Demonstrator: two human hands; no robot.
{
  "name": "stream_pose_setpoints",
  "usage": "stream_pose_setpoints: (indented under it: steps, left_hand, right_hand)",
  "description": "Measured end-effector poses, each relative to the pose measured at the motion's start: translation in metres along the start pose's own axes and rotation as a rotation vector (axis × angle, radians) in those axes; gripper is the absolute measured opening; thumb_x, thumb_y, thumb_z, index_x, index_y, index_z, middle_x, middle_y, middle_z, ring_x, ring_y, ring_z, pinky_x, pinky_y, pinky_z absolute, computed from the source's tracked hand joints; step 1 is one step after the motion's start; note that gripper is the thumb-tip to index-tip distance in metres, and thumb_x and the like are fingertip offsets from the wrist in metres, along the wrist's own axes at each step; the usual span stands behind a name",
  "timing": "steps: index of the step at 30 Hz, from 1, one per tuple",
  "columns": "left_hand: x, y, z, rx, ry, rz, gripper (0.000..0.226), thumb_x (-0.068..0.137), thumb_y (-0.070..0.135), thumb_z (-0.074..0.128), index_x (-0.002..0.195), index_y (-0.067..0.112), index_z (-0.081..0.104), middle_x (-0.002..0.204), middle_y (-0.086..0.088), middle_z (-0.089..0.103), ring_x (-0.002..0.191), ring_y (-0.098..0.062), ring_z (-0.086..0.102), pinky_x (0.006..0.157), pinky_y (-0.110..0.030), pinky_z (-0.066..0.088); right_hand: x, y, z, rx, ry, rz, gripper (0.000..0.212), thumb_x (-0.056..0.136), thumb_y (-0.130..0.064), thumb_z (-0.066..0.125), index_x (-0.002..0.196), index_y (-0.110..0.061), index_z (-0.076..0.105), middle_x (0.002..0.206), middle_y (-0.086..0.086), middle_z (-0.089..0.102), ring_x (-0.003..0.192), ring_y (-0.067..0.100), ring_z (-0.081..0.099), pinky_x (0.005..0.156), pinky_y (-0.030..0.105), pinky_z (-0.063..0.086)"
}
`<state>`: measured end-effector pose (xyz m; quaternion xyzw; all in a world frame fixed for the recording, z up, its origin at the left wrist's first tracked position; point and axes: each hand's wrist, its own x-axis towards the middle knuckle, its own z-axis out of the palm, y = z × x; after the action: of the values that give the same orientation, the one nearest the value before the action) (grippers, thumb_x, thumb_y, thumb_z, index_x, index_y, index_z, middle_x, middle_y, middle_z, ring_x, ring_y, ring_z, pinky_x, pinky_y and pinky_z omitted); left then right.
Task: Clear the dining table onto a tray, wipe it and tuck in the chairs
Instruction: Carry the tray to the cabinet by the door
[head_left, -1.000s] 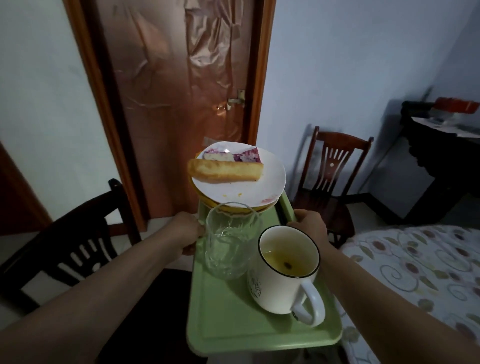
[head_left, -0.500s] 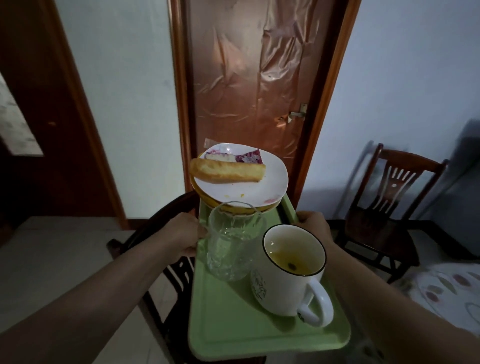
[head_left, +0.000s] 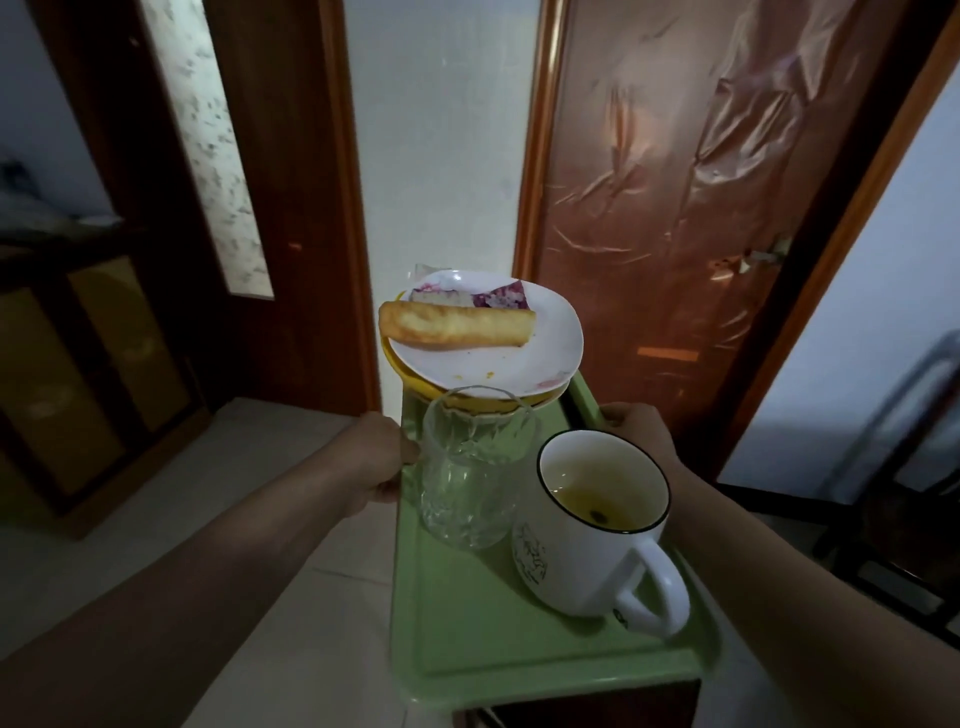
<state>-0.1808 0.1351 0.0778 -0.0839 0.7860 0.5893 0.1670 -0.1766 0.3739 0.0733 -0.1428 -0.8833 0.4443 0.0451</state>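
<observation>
Tray (head_left: 467, 644) sits between left hand (head_left: 376, 457) and right hand (head_left: 641, 434), each gripping an edge.

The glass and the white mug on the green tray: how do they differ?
The glass is clear and has no handle; the mug is opaque white, with a handle. The glass looks empty; the mug holds a little yellowish liquid. Both stand upright on the tray, side by side.
</observation>
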Motion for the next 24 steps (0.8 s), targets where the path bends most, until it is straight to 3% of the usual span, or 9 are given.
stream_pose_setpoints:
  steps: [2, 5, 7, 10, 13, 16, 18, 22, 24]
  left_hand:
    - [0.003, -0.006, -0.023, -0.026, 0.055, 0.005, 0.011, 0.088, -0.001, 0.057, 0.091, 0.005, 0.065, 0.075, -0.009, 0.061, 0.056, -0.015, 0.053, 0.057, -0.026, 0.048]
    - [0.010, -0.013, -0.056, -0.032, 0.110, 0.002, 0.018, 0.088, -0.003, 0.053, 0.084, 0.010, 0.065, 0.073, -0.005, 0.062, 0.058, -0.014, 0.054, 0.052, -0.021, 0.047]
    - [0.015, -0.016, -0.077, -0.032, 0.144, 0.006, 0.019, 0.088, -0.004, 0.050, 0.095, 0.005, 0.066, 0.082, -0.012, 0.064, 0.070, -0.021, 0.057, 0.059, -0.025, 0.048]
    - [0.027, -0.021, -0.106, -0.077, 0.208, -0.010, 0.030, 0.089, -0.005, 0.047, 0.111, 0.009, 0.063, 0.101, -0.017, 0.068, 0.087, -0.028, 0.064, 0.071, -0.036, 0.055]
    - [0.037, -0.024, -0.137, -0.104, 0.269, -0.024, 0.023, 0.091, -0.004, 0.049, 0.095, 0.010, 0.066, 0.070, -0.005, 0.066, 0.055, -0.013, 0.061, 0.043, -0.020, 0.050]
    - [0.044, -0.024, -0.168, -0.143, 0.350, -0.033, 0.023, 0.089, -0.003, 0.051, 0.078, 0.014, 0.062, 0.058, 0.004, 0.064, 0.044, -0.007, 0.059, 0.039, -0.019, 0.046]
    - [0.049, -0.027, -0.190, -0.184, 0.412, -0.090, 0.015, 0.090, 0.000, 0.054, 0.082, 0.011, 0.061, 0.066, -0.002, 0.063, 0.052, -0.013, 0.058, 0.045, -0.023, 0.046]
    - [0.059, -0.036, -0.242, -0.208, 0.513, -0.155, 0.008, 0.090, 0.002, 0.054, 0.088, 0.004, 0.062, 0.076, -0.011, 0.060, 0.058, -0.017, 0.052, 0.052, -0.025, 0.042]
    - [0.065, -0.043, -0.271, -0.205, 0.549, -0.171, 0.011, 0.091, 0.003, 0.054, 0.098, -0.001, 0.062, 0.085, -0.017, 0.060, 0.061, -0.020, 0.052, 0.054, -0.028, 0.044]
  right_hand:
    - [0.008, -0.018, 0.020, -0.018, -0.048, -0.042, 0.025, 0.084, 0.002, 0.058, 0.106, 0.000, 0.069, 0.093, 0.019, 0.068, 0.089, 0.033, 0.062, 0.074, 0.033, 0.045]
    - [0.022, -0.043, 0.051, -0.033, -0.103, -0.094, 0.014, 0.084, 0.001, 0.058, 0.089, 0.001, 0.071, 0.076, 0.015, 0.062, 0.075, 0.025, 0.054, 0.066, 0.025, 0.036]
    - [0.034, -0.059, 0.072, 0.006, -0.137, -0.115, 0.014, 0.083, 0.004, 0.056, 0.077, 0.001, 0.068, 0.072, 0.016, 0.060, 0.075, 0.027, 0.052, 0.068, 0.029, 0.037]
    - [0.057, -0.085, 0.103, -0.042, -0.201, -0.184, 0.015, 0.083, 0.003, 0.057, 0.093, 0.005, 0.069, 0.082, 0.020, 0.064, 0.080, 0.029, 0.057, 0.069, 0.029, 0.038]
    - [0.079, -0.114, 0.134, -0.068, -0.250, -0.238, 0.019, 0.083, 0.002, 0.059, 0.099, 0.010, 0.067, 0.094, 0.026, 0.067, 0.088, 0.038, 0.061, 0.069, 0.030, 0.041]
    - [0.097, -0.142, 0.167, -0.040, -0.309, -0.254, 0.022, 0.081, 0.003, 0.061, 0.101, 0.013, 0.065, 0.085, 0.025, 0.064, 0.080, 0.031, 0.058, 0.068, 0.029, 0.038]
    - [0.107, -0.161, 0.191, -0.052, -0.343, -0.293, 0.024, 0.081, 0.002, 0.062, 0.101, 0.014, 0.065, 0.084, 0.026, 0.063, 0.077, 0.025, 0.053, 0.067, 0.027, 0.034]
    - [0.120, -0.203, 0.242, -0.061, -0.369, -0.351, 0.017, 0.081, 0.000, 0.062, 0.094, 0.009, 0.068, 0.091, 0.026, 0.067, 0.091, 0.041, 0.062, 0.066, 0.026, 0.036]
    - [0.121, -0.223, 0.269, -0.038, -0.402, -0.361, 0.012, 0.080, 0.001, 0.062, 0.085, 0.011, 0.067, 0.078, 0.020, 0.062, 0.076, 0.033, 0.056, 0.066, 0.027, 0.035]
